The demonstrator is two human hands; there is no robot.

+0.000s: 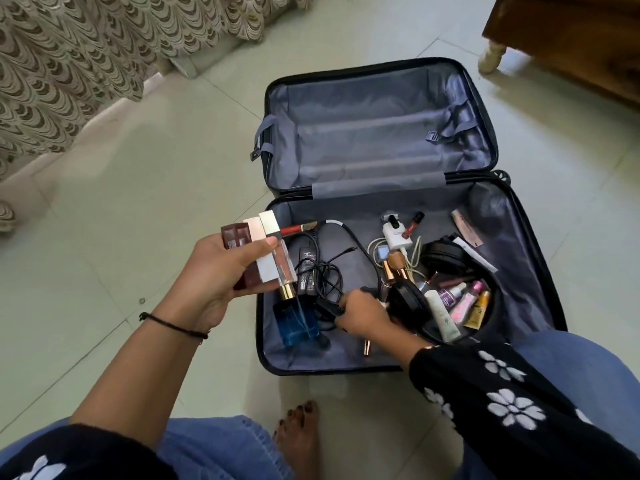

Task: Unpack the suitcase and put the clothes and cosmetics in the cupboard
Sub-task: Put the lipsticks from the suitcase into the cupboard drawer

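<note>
Suitcase (377, 367): black hard shell with grey lining, lying fully open on the tiled floor (138, 202), directly in front of the person's knees.

Hand pose:
- The left hand (214, 275) is raised over the suitcase's left edge, palm turned up. Its thumb and curled fingers clamp a bundle of slim cosmetic boxes (254, 233), dark red, pale pink and white with gold, which stand side by side.
- The right hand (360, 315) reaches down into the near half, back of the hand upward. Its fingers are curled at a tangle of black cable (329, 271). Whether they actually grip the cable cannot be told.

Containers and contents:
- Far half: grey lining and loose packing straps (457, 123).
- Near half, left: a blue perfume bottle (294, 323) with a gold collar, lying beside a black power adapter (306, 271).
- Near half, centre: a white charger (396, 235), a small red lip gloss vial (414, 223) and pale cords.
- Near half, right: black headphones (407, 303) touching an open black pouch (491, 327). The pouch holds several tubes and small bottles (460, 306), in white, purple, pink and gold.
- A gold-coloured stick (367, 348) lies on the lining just beside the right wrist.
</note>
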